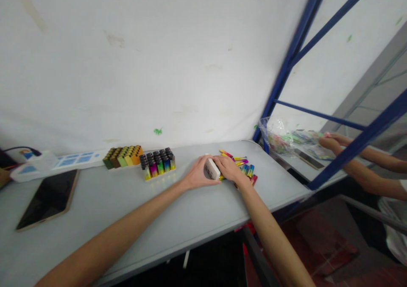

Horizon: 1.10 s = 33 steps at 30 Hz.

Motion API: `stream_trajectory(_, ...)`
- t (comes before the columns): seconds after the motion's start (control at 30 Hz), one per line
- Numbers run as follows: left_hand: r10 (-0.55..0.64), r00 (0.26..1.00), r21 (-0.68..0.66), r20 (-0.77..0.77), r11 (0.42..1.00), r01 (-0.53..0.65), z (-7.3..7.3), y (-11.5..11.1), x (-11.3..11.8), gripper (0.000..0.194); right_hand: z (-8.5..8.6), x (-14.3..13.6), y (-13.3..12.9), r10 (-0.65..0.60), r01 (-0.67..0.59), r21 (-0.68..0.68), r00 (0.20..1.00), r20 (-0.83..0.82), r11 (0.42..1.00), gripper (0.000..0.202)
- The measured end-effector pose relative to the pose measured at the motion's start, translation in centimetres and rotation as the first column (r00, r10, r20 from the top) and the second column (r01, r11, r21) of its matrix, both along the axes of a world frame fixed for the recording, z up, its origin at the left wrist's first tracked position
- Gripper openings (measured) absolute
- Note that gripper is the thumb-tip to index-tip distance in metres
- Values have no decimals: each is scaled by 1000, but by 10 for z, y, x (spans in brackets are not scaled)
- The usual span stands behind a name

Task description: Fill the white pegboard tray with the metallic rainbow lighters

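Observation:
A small white box or tray [213,169] is tipped on its side above the table, its inside turned from view. My left hand [199,173] is curled round it, thumb along the near edge and fingers at the back. Against its right side is my right hand [227,167], back turned up and fingers bent, with the fingertips mostly hidden. Loose, shiny multicoloured lighters [244,168] lie under and beside my right hand. Left of my hands a block of colourful lighters with black tops [159,165] stands upright in rows.
A second block of green, yellow and orange lighters [124,156] stands further left. Near it are a white power strip [78,160] and a dark phone [49,198]. A blue metal frame [288,62] rises at the right. Beyond it, another person's hands [330,140] work near plastic bags [276,136].

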<state>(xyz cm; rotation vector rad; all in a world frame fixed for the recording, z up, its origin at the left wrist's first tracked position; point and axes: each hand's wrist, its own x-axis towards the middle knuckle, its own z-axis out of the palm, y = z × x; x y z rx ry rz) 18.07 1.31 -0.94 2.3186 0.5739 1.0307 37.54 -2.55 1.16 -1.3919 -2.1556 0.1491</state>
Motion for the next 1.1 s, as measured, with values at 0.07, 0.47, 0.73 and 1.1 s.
stream_trajectory(0.07, 3, 1000, 0, -10, 1000, -3, 0, 0, 0, 90, 1, 0, 1, -5, 5, -14, 1000, 20, 1000, 49)
stream_trajectory(0.47, 31, 997, 15, -64, 999, -30, 4, -7, -3, 86, 2, 21, 11, -74, 74, 14, 997, 35, 997, 46)
stream_trajectory(0.73, 52, 995, 1, -89, 999, -53, 7, -11, -4, 87, 1, 26, 15, -139, 135, 52, 988, 70, 989, 41)
stream_trajectory(1.1, 26, 999, 12, -25, 1000, -26, 8, -9, -4, 84, 2, -16, 6, -35, 36, -24, 997, 74, 999, 28)
